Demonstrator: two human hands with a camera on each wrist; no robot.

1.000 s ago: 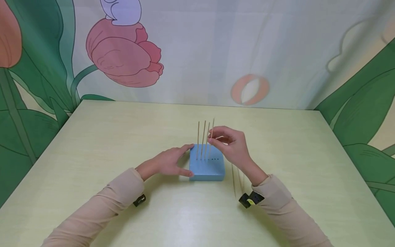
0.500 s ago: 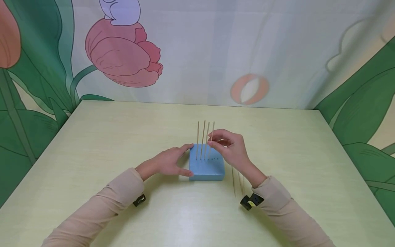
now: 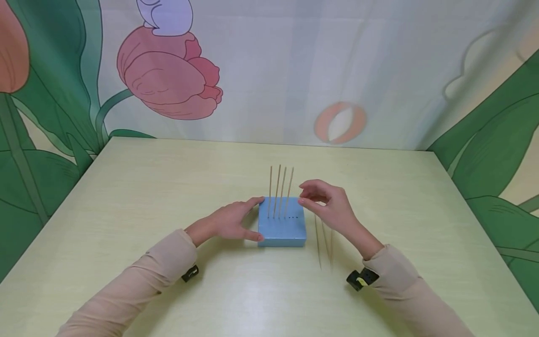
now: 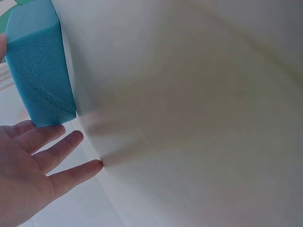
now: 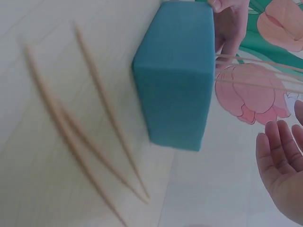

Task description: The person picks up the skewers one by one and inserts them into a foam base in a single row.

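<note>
A blue foam block stands on the table with a row of holes in its top. Several thin wooden sticks stand upright in its left holes, leaning slightly. My left hand holds the block's left side, thumb at the near corner and index finger at the far one; in the left wrist view its fingers spread along one face of the block. My right hand hovers just right of the rightmost standing stick, fingers loosely bent around nothing.
Three loose sticks lie on the pale table right of the block, below the right hand. Behind the table hangs a curtain printed with flowers and leaves.
My right hand has let go of the rightmost stick, which sank slightly and now stands in the block, and has moved right. The left hand and the block stayed put.
</note>
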